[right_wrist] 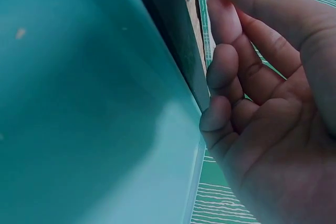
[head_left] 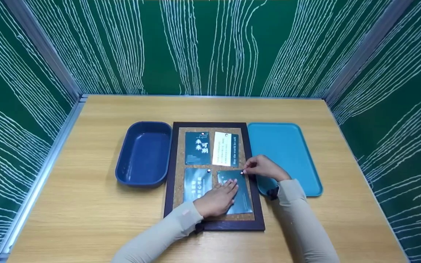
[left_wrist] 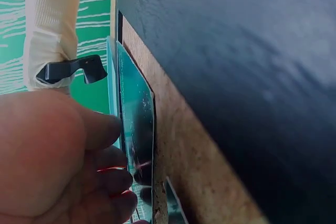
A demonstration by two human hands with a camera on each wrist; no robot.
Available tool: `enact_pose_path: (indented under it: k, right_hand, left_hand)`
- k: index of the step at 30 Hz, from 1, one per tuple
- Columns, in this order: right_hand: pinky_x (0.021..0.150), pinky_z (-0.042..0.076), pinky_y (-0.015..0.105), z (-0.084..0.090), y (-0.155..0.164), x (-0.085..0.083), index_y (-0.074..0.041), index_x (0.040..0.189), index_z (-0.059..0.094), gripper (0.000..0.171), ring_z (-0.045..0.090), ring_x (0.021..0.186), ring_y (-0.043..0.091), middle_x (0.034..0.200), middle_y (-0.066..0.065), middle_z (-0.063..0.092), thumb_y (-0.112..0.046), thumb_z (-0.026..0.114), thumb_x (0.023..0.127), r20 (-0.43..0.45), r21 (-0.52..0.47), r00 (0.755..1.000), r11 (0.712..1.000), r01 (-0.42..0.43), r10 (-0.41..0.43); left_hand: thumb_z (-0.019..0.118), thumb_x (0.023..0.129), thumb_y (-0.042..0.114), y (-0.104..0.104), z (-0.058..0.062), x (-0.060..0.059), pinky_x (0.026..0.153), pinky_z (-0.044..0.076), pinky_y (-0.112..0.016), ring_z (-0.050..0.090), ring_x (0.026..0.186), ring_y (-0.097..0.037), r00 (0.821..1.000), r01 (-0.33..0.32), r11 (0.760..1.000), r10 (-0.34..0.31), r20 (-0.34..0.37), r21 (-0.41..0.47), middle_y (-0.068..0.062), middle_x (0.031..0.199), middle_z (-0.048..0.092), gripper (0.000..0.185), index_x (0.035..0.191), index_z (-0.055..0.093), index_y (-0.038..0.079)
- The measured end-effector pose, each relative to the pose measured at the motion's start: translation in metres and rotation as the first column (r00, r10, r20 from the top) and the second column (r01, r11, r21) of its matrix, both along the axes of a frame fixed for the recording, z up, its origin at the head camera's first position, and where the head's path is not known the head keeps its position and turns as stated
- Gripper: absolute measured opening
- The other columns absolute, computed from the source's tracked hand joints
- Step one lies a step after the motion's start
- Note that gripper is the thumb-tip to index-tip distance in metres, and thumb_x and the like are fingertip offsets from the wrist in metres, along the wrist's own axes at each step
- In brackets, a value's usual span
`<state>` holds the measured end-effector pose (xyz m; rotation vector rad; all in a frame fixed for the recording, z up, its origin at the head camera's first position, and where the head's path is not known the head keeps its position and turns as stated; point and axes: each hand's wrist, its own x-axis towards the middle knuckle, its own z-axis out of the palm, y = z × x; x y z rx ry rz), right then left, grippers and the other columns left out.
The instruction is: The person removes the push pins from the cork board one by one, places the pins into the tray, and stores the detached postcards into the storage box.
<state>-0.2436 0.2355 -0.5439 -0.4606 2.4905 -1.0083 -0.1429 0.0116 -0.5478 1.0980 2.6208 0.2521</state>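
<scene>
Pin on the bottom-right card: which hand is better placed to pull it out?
The right hand. Its fingertips already pinch at the pin on the card's top right corner. The left hand lies flat on the card, holding it against the cork board, so it looks best kept there.

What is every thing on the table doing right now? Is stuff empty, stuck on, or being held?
Dark blue tray: empty.
Light blue tray: empty.
Cork board: lying flat, four cards on it.
Top two cards: pinned.
Bottom left card: pinned.
Bottom right card: pressed flat.
Left hand: flat on that card.
Right hand: pinching its pin.
</scene>
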Motion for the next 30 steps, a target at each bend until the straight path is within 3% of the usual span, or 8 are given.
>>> enact_pose_path:
  k: [14,21,30]
  right_hand:
    - [0.064,0.046,0.026,-0.0085,-0.0021,-0.0002,-0.012,0.089,0.074,0.010,0.056,0.071,0.014,0.085,0.002,0.071,-0.020,0.069,0.088,0.004,0.001,1.000,1.000,-0.003,0.003]
    - [0.065,0.048,0.025,-0.0091,-0.0020,0.0024,-0.010,0.090,0.075,0.010,0.057,0.070,0.012,0.086,0.004,0.073,-0.018,0.069,0.088,-0.018,-0.010,1.000,1.000,-0.004,0.004]
    - [0.067,0.049,0.027,-0.0085,-0.0016,0.0035,-0.010,0.091,0.074,0.011,0.058,0.072,0.014,0.087,0.004,0.071,-0.018,0.067,0.090,-0.009,-0.007,1.000,1.000,0.019,-0.019]
  left_hand:
    - [0.038,0.104,0.024,-0.0001,-0.0019,0.0009,0.119,0.024,-0.041,0.016,0.149,-0.024,0.999,-0.007,0.999,0.009,0.037,-0.045,-0.010,0.161,0.015,0.054,0.153,0.023,0.007]
    - [0.037,0.104,0.023,0.0011,-0.0022,0.0019,0.118,0.027,-0.041,0.020,0.148,-0.023,1.000,0.006,0.998,-0.006,0.004,-0.062,-0.010,0.160,0.020,0.052,0.152,0.027,0.006]
    - [0.036,0.104,0.023,0.0024,-0.0023,0.0006,0.119,0.025,-0.042,0.018,0.148,-0.024,1.000,0.007,0.998,-0.006,0.022,-0.059,-0.011,0.161,0.018,0.053,0.152,0.024,0.005]
